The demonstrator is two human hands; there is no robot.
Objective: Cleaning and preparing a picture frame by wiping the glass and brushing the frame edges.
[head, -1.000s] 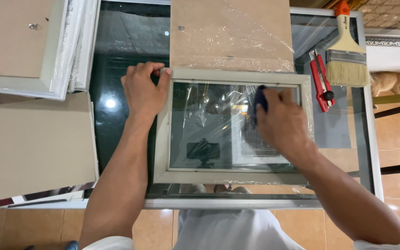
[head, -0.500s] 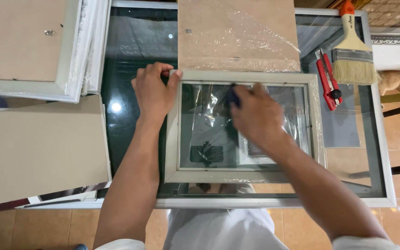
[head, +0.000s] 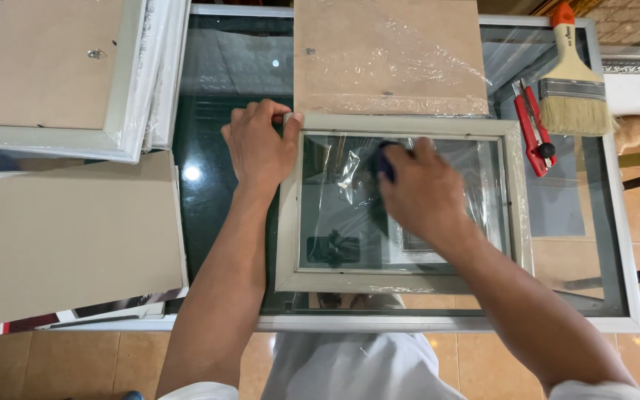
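A pale grey picture frame (head: 289,222) with a glass pane lies flat on a glass-topped table (head: 216,148). My left hand (head: 259,144) grips the frame's top left corner and holds it down. My right hand (head: 420,192) presses a dark blue cloth (head: 384,161) onto the glass, near the upper middle of the pane. Most of the cloth is hidden under my fingers. Clear plastic film shows through the glass.
A brown backing board wrapped in film (head: 390,59) lies just beyond the frame. A red utility knife (head: 533,133) and a wide paintbrush (head: 573,89) lie at the right. Another framed board (head: 46,74) and a cardboard sheet (head: 68,230) fill the left side.
My right hand with the cloth has slid leftward across the glass, from the right part of the pane to the upper middle. My left hand stays on the corner.
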